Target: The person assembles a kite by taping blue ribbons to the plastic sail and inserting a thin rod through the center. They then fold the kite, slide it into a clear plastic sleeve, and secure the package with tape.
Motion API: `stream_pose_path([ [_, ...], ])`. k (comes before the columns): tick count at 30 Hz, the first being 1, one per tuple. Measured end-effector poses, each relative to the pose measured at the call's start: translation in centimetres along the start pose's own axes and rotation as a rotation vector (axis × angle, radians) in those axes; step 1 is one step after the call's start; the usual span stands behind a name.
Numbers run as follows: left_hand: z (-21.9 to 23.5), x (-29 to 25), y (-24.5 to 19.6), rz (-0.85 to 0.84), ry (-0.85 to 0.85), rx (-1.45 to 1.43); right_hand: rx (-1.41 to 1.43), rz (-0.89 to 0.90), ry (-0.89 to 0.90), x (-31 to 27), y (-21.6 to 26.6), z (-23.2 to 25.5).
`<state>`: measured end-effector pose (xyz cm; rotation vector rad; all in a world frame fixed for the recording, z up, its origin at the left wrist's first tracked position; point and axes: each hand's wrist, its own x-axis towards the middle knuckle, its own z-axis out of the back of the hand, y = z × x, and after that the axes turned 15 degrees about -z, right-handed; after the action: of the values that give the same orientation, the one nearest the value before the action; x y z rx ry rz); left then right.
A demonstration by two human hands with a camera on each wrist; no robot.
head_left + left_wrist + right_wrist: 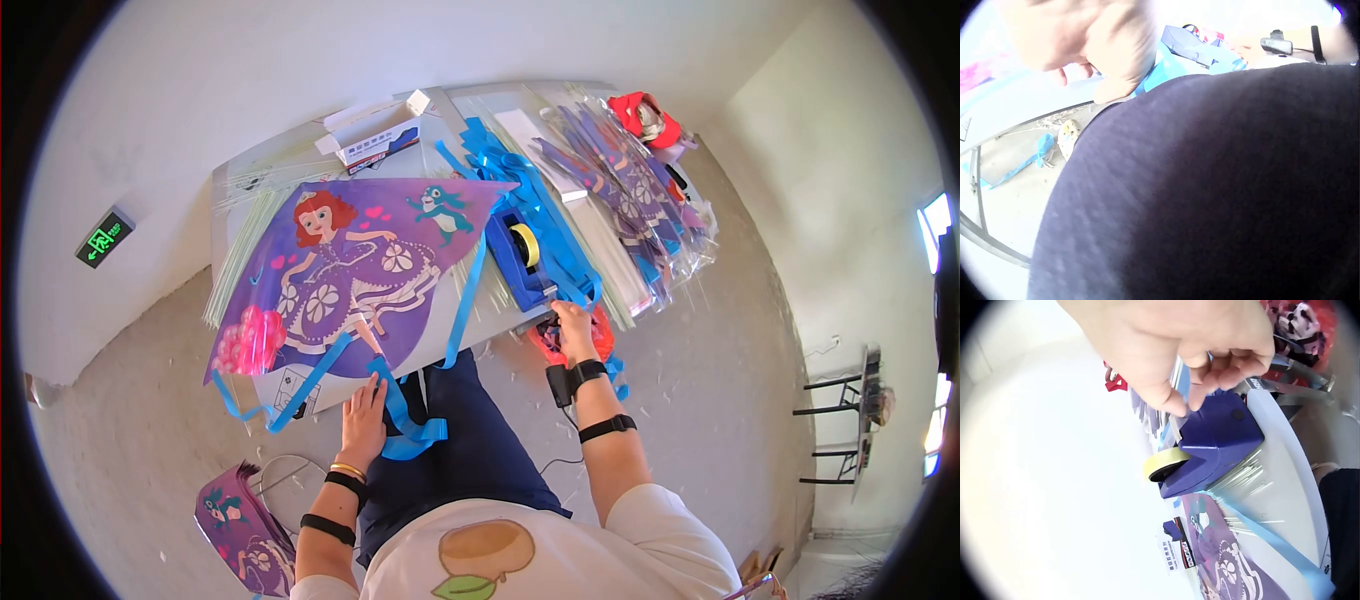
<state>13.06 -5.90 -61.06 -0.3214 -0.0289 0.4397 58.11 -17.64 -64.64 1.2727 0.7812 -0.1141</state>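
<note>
My right hand (1191,344) pinches clear tape (1174,428) by the tape dispenser (1222,431); my left hand (363,425), fingers extended, touches blue ribbon (400,412), seemingly steadying it.

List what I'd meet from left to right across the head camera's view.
Green exit sign, large purple princess kite, blue tape dispenser, right hand, red cloth item, black-legged table, bright window.
</note>
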Motion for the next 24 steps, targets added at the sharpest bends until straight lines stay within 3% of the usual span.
stream_pose_path([
  [1, -0.1, 0.0, 0.1, 0.003, -0.001, -0.001, -0.189, 0.282, -0.139, 0.4, -0.5, -0.4],
  [2, -0.2, 0.0, 0.1, -0.005, -0.010, -0.001, -0.190, 0.281, -0.137, 0.5, -0.9, -0.1],
  [4, 0.0, 0.3, 0.3, 0.001, -0.022, 0.006, -0.491, 0.249, -0.314, 0.3, -1.6, 1.2],
  [6, 0.3, 0.3, 0.0, 0.029, -0.003, -0.040, -0.288, 0.211, -0.106, 0.3, -4.1, 1.4],
  [7, 0.3, 0.1, 0.1, 0.016, -0.028, -0.040, -0.230, 0.143, 0.001, -2.5, -3.8, 0.3],
  [8, 0.0, 0.0, 0.4, 0.000, -0.053, -0.036, -0.221, -0.045, 0.120, -6.0, -2.6, -0.9],
  [10, -0.7, -0.2, 0.7, 0.009, -0.056, -0.001, -0.055, -0.116, 0.446, -10.6, -2.6, -4.2],
  [12, -0.5, -0.2, 0.7, -0.011, -0.074, 0.020, 0.134, -0.474, 0.872, -14.6, -2.6, -7.9],
  [14, 0.0, -0.1, 0.7, -0.020, -0.048, 0.016, 0.142, -0.679, 1.101, -17.1, -3.6, -11.7],
  [16, -0.4, -0.2, 0.9, -0.012, -0.052, 0.023, 0.082, -0.760, 1.161, -17.9, -4.6, -15.1],
  [19, -0.6, -0.2, 1.1, -0.010, -0.062, 0.008, 0.041, -0.840, 1.112, -17.3, -5.9, -18.7],
  [24, -0.7, -0.3, 1.2, -0.019, -0.060, 0.024, 0.075, -0.954, 1.092, -16.0, -7.7, -21.2],
])
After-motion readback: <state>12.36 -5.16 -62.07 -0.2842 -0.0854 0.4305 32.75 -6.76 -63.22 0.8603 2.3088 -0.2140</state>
